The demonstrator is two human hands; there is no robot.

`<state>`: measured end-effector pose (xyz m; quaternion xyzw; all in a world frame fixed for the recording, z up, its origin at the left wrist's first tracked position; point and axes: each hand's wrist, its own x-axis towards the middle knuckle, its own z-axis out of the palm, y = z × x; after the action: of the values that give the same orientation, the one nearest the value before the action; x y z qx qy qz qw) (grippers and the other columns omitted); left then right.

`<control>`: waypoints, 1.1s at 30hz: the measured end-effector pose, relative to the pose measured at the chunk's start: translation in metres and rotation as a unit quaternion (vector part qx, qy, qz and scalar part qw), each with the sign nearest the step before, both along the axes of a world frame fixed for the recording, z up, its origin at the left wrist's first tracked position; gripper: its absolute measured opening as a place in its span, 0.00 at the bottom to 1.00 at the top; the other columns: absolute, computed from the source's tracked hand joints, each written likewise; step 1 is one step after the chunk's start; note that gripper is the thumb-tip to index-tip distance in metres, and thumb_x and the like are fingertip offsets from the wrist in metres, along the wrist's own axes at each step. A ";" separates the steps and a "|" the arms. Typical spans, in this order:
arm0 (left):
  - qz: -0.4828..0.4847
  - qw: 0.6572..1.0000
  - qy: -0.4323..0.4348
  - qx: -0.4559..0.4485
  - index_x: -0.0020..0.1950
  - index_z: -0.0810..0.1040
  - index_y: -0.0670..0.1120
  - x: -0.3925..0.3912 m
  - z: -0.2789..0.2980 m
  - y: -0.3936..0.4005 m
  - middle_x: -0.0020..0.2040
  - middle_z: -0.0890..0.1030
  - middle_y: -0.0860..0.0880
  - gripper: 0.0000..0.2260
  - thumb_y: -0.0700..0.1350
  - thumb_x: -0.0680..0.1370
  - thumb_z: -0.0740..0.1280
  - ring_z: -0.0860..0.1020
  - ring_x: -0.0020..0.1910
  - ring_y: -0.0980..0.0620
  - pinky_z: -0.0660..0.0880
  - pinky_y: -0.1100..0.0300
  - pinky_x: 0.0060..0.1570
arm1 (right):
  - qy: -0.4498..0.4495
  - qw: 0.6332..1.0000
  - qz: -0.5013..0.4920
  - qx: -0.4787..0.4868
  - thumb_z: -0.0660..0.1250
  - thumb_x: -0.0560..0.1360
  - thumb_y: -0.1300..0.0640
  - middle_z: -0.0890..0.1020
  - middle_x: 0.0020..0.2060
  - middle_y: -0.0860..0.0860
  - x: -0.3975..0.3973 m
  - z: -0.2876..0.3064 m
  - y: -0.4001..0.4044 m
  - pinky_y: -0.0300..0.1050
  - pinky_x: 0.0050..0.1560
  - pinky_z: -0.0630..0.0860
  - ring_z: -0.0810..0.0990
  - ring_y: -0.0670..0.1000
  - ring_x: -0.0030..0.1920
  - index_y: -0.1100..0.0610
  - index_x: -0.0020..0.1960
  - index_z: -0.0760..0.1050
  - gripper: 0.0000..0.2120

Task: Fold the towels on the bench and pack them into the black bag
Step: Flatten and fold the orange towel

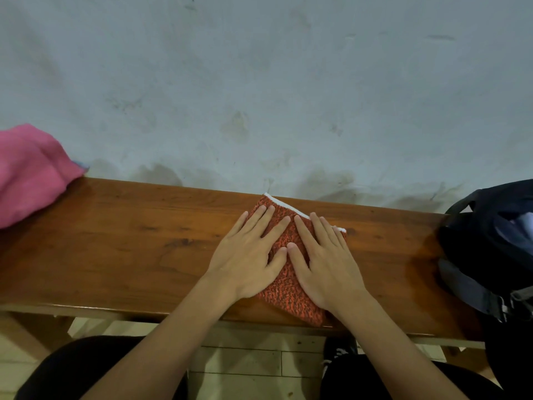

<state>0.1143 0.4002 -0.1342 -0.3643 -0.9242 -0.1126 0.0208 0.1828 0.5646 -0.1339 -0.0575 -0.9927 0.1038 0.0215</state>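
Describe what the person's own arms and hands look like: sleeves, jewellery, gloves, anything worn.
Both forearms are bare up to where the frame cuts them off; no sleeve shows. The left hand and right hand wear no gloves, and no rings, watch or bracelet show on the fingers or wrists. The nails are short and unpainted. Below, dark trousers cover the legs.

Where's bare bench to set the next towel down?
Widest bare wood on the bench lies between the pink towel and the left hand. A narrower strip runs from the right hand to the black bag. The middle is crowded: both hands press flat on the orange towel.
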 end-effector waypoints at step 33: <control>-0.043 0.999 -0.001 -0.009 0.81 0.45 0.48 0.002 0.000 0.008 0.80 0.45 0.53 0.32 0.58 0.78 0.39 0.40 0.78 0.60 0.39 0.53 0.77 | 0.020 0.999 0.028 -0.036 0.41 0.83 0.39 0.48 0.80 0.47 -0.002 0.000 0.002 0.48 0.80 0.46 0.40 0.44 0.79 0.50 0.81 0.47 0.29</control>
<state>0.1167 0.4078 -0.1345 -0.4041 -0.9086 -0.1052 0.0119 0.1811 0.5662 -0.1335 -0.0287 -0.9889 0.1413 0.0368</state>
